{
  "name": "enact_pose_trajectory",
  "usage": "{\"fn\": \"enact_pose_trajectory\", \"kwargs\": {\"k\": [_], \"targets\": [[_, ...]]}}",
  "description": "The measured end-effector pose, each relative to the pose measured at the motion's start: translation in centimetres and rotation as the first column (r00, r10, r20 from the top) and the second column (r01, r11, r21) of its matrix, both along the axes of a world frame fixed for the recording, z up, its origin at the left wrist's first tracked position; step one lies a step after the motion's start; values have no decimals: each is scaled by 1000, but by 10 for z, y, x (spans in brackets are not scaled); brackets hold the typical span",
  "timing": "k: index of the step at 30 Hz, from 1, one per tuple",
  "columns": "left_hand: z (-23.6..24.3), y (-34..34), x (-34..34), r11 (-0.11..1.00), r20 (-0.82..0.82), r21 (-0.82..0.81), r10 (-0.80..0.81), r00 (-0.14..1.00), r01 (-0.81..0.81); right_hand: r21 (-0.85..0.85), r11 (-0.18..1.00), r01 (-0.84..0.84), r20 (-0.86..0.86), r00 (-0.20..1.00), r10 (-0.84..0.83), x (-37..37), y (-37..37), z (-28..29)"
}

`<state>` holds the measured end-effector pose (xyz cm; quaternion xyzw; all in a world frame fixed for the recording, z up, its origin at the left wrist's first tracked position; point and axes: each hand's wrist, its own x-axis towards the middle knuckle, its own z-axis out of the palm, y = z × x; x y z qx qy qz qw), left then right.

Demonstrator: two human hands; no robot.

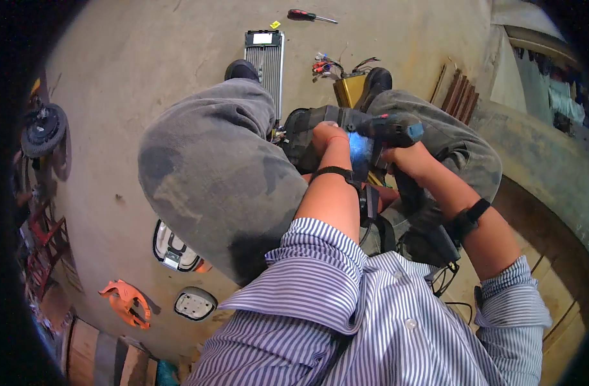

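My right hand (pixel 411 159) is wrapped round the grip of a dark cordless drill (pixel 389 128), held level between my knees. Its nose points left, and a bluish-white glow falls below it. My left hand (pixel 330 136) curls over a bulky black casing (pixel 299 132) that lies between my legs. The fingertips of that hand are partly hidden, and the drill's tip cannot be made out against the black part. Small wires show at the casing's left edge, beside my left knee.
Ahead on the floor lie a long finned metal unit (pixel 263 64), a gold box (pixel 350 90) with loose wires, and a screwdriver (pixel 310 16). To the left are an orange plastic frame (pixel 128 302), white-and-black covers (pixel 195 303) and a wheel (pixel 45 130). Rusty metal bars (pixel 460 96) lean at right.
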<state>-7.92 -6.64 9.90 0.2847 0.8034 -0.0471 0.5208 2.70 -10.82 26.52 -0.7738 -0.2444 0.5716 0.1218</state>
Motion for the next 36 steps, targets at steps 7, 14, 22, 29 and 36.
{"fn": "enact_pose_trajectory", "kwargs": {"k": [7, 14, 22, 29, 36], "targets": [[8, 3, 4, 997, 31, -59, -43, 999, 45, 109, 990, -87, 4, 996, 87, 3, 0, -1], [5, 5, 1, 997, 55, -72, -26, 998, 30, 156, 986, -64, -9, 998, 66, -6, 4, 4], [14, 4, 1, 999, 34, -45, -11, 999, 13, 125, 992, -22, -23, 999, 25, -6, 1, 5], [11, 5, -2, 996, 13, -94, 7, 1000, -6, 90, 996, -20, -22, 1000, 22, -4, 0, 2], [11, 2, 0, 994, 3, -91, 60, 998, -59, 194, 980, -49, -11, 999, 52, -7, -6, -3]]}}
